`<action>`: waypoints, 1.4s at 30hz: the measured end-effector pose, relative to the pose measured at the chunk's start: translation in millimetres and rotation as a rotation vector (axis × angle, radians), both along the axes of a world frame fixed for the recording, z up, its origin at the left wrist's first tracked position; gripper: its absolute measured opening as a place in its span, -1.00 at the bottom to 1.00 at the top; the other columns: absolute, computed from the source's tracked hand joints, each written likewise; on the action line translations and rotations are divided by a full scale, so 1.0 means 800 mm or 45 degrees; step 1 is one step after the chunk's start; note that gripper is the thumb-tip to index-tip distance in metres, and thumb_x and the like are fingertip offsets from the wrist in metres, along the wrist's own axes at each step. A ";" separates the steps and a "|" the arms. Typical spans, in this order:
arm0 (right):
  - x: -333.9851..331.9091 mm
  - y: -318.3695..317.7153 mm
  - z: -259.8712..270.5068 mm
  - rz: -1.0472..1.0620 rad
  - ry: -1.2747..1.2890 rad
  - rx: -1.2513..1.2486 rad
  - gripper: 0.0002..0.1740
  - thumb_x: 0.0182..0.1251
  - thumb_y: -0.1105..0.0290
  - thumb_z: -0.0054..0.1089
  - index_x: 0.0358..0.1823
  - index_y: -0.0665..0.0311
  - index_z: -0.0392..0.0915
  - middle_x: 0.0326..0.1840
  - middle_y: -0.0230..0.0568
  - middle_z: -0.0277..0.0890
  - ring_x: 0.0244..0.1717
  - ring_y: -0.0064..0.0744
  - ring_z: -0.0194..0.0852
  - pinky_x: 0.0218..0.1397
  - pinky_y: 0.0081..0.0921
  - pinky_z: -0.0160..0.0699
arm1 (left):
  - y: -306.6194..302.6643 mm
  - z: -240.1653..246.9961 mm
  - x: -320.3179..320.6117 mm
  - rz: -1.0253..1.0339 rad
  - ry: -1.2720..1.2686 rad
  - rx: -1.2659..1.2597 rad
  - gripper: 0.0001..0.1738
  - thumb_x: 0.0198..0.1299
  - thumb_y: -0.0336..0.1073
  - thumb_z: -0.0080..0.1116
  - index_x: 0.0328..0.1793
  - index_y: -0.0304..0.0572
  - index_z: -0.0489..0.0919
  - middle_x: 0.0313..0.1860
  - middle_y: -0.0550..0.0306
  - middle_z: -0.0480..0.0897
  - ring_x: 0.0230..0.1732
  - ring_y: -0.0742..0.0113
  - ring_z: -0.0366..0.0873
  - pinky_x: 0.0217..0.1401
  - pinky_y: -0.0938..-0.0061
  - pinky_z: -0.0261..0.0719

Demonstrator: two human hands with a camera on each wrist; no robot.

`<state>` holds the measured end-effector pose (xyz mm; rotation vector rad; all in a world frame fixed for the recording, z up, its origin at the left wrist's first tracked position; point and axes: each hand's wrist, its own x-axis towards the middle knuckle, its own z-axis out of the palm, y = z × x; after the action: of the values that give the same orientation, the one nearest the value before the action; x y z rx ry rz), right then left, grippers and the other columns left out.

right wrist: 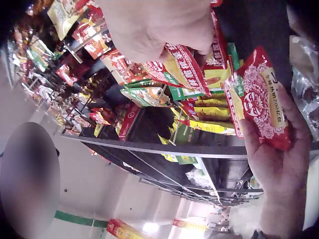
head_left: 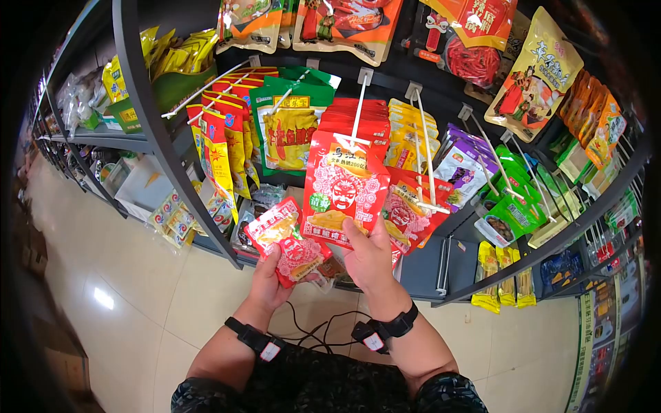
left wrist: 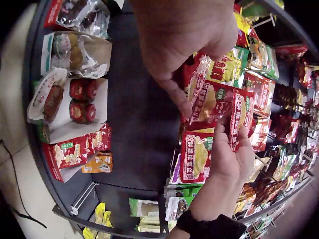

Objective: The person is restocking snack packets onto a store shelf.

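My left hand (head_left: 270,283) holds a red pickled mustard packet (head_left: 292,242), its thumb across the lower front. The right wrist view shows this packet (right wrist: 259,102) tilted in the left fingers. Just right of it, my right hand (head_left: 373,260) pinches the bottom edge of another red pickled mustard packet (head_left: 344,182), thumb on the front. That second packet is at the front of a row of matching packets (head_left: 354,113) on a metal hook (head_left: 360,103). The right fingers behind it are hidden in the head view.
Green packets (head_left: 289,127) hang to the left of the row, yellow ones (head_left: 413,131) to the right. Bare hook ends (head_left: 425,158) stick out towards me. A dark shelf post (head_left: 155,138) stands at left. Below lies a shelf (head_left: 420,272); cables (head_left: 323,330) trail on the floor.
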<state>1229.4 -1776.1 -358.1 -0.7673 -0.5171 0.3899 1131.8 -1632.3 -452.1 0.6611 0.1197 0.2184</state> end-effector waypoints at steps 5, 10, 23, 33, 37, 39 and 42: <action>-0.003 -0.004 0.000 0.044 0.026 0.042 -0.57 0.50 0.56 -0.04 0.35 0.32 0.20 0.26 -0.10 0.44 0.25 -0.30 0.48 0.31 -0.25 0.51 | 0.002 0.002 -0.002 0.045 0.021 0.034 -0.34 0.42 0.16 -0.08 0.48 -0.05 0.25 0.31 0.00 0.52 0.26 0.00 0.54 0.08 0.01 0.68; 0.009 0.003 -0.001 0.047 0.049 0.088 -0.56 0.49 0.56 -0.03 0.34 0.31 0.20 0.26 -0.10 0.44 0.24 -0.29 0.49 0.31 -0.25 0.50 | 0.003 0.000 -0.002 0.057 -0.006 -0.011 -0.33 0.41 0.15 -0.07 0.49 -0.04 0.24 0.33 -0.01 0.51 0.28 0.01 0.53 0.08 0.02 0.68; 0.010 0.006 -0.071 -0.067 0.192 -0.919 -0.58 0.39 0.26 0.27 0.11 0.37 0.38 -0.09 -0.27 0.54 -0.17 -0.60 0.48 -0.11 -0.57 0.48 | 0.002 0.014 -0.012 0.114 -0.168 0.034 -0.30 0.14 -0.56 -0.07 0.48 -0.09 0.18 0.34 -0.09 0.45 0.31 -0.14 0.48 0.22 -0.19 0.57; -0.001 -0.007 -0.073 0.224 -0.495 -0.738 -0.62 0.22 0.51 0.40 0.06 0.30 0.55 -0.14 -0.41 0.57 -0.14 -0.69 0.48 -0.10 -0.63 0.51 | -0.001 0.009 -0.008 0.116 -0.041 -0.233 -0.49 0.42 -0.04 0.01 0.38 -0.09 0.35 0.23 0.07 0.58 0.23 0.14 0.56 0.21 0.20 0.59; -0.017 0.001 -0.075 0.415 -0.003 -0.453 -0.61 0.24 0.50 0.38 0.09 0.30 0.54 -0.08 -0.41 0.61 -0.08 -0.65 0.54 -0.05 -0.60 0.56 | -0.014 0.017 -0.007 0.177 -0.052 -0.206 -0.50 0.43 -0.01 0.01 0.37 -0.06 0.37 0.23 0.11 0.58 0.24 0.17 0.54 0.23 0.25 0.55; -0.033 0.004 -0.078 0.414 0.131 -0.549 -0.63 0.25 0.48 0.37 0.07 0.31 0.54 -0.07 -0.39 0.62 -0.11 -0.65 0.54 -0.07 -0.60 0.56 | -0.017 0.018 -0.007 0.194 -0.058 -0.196 -0.50 0.43 -0.01 0.02 0.37 -0.05 0.37 0.23 0.12 0.58 0.25 0.17 0.53 0.22 0.25 0.55; -0.028 0.010 -0.091 0.221 0.034 -0.680 -0.68 0.29 0.44 0.34 0.04 0.31 0.54 -0.12 -0.37 0.63 -0.19 -0.66 0.54 -0.14 -0.62 0.53 | -0.008 0.014 -0.005 0.237 -0.087 -0.126 -0.51 0.41 -0.05 0.06 0.38 -0.02 0.35 0.23 0.11 0.58 0.22 0.15 0.55 0.21 0.23 0.56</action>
<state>1207.2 -1767.9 -430.6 -1.2334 -0.4594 0.7143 1127.5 -1638.6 -441.1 0.5435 0.1256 0.4117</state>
